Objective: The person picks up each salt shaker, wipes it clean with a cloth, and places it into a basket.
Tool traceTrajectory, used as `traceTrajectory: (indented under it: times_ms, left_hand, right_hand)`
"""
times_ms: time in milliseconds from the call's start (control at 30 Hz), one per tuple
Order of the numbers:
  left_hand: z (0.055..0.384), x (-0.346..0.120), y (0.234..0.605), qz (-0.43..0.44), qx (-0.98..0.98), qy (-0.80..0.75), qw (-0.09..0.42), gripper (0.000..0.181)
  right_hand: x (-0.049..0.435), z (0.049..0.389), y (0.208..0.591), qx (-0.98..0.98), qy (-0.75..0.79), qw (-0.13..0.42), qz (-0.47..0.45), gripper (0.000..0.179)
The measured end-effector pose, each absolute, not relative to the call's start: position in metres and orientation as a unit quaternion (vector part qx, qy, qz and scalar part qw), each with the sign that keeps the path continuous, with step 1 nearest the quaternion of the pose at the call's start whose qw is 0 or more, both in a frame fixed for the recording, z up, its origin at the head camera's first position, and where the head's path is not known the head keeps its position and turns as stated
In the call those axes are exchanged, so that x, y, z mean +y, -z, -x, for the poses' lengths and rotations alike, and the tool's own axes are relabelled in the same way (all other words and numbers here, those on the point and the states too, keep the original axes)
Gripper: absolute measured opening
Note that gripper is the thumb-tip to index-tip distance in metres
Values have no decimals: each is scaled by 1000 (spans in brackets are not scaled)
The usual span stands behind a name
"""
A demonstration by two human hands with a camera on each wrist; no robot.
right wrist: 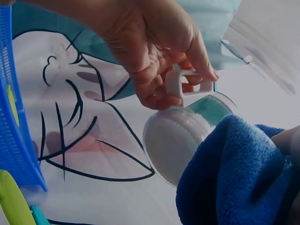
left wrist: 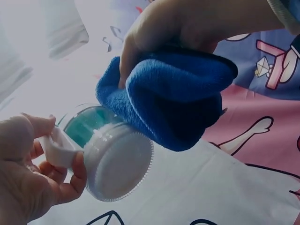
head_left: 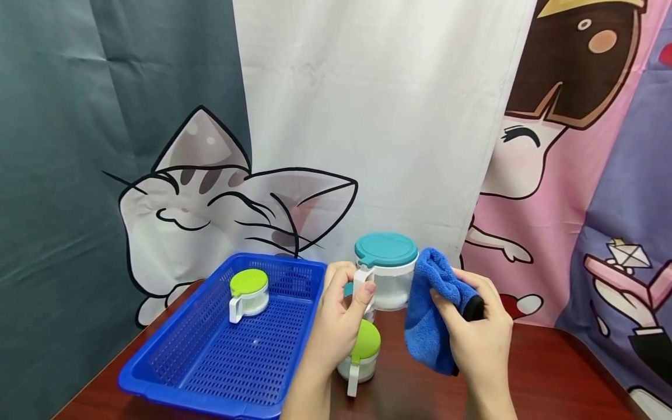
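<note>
One teal-lidded jar (head_left: 389, 279), lid uppermost, lies just right of the left hand (head_left: 341, 309), whose fingers pinch its white handle (head_left: 362, 278), while the right hand (head_left: 482, 329) grips the blue cloth (head_left: 427, 332) beside its wall, contact unclear from here
</note>
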State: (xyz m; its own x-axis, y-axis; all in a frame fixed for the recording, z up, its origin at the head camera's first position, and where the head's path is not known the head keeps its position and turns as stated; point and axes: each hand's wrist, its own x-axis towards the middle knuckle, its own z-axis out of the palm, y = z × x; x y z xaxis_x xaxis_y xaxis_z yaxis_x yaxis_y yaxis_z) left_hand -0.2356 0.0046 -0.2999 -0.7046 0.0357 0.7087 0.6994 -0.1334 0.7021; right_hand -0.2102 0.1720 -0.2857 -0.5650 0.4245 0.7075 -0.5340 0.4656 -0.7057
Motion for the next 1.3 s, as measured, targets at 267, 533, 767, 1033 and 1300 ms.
traceTrajectory:
  times_ms: [267, 533, 767, 1033, 1300]
  left_hand:
    - [236, 6, 299, 223, -628, 680, 306, 11]
    - [238, 6, 300, 170, -626, 704, 288, 17]
    - [241, 5, 302, 169, -603, 725, 286, 20]
    - [243, 6, 303, 146, -545, 789, 242, 27]
    - [247, 8, 303, 139, -518, 818, 207, 26]
  right_hand:
    - [173, 210, 285, -711, -522, 468, -42, 31]
    - [178, 211, 284, -711, -529, 463, -27, 31]
    - [185, 213, 285, -716, -532, 452, -26, 32]
    - [186, 214, 286, -733, -569, 368, -50, 31]
    - [189, 219, 290, -715, -615, 325, -66, 30]
